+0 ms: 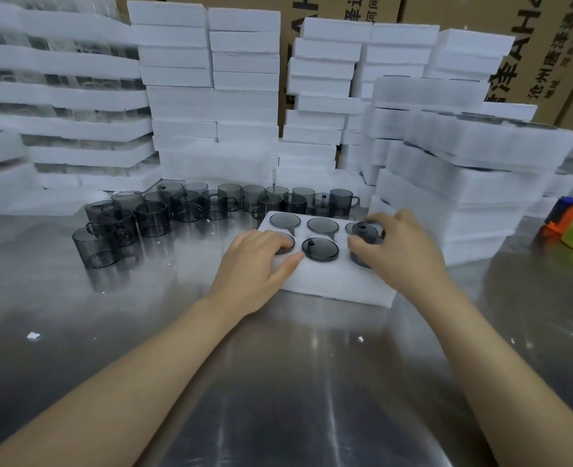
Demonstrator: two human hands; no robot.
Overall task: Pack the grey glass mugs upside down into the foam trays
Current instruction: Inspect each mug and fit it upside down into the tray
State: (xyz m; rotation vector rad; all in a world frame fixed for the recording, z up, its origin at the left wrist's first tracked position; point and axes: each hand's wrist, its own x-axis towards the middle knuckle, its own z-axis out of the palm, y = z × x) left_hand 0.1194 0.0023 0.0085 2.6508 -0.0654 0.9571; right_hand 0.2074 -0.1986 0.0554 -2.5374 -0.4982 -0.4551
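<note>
while left hand [258,261] presses foam tray [339,281], right hand [403,251] grips mug [366,232]

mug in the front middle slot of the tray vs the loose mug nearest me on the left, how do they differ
The front-middle mug sits upside down, base up; the loose mug stands upright, mouth up. The front-middle mug is sunk in the foam tray, only its base end showing; the loose mug stands free on the steel table, whole wall visible. Both are grey see-through glass.
</note>
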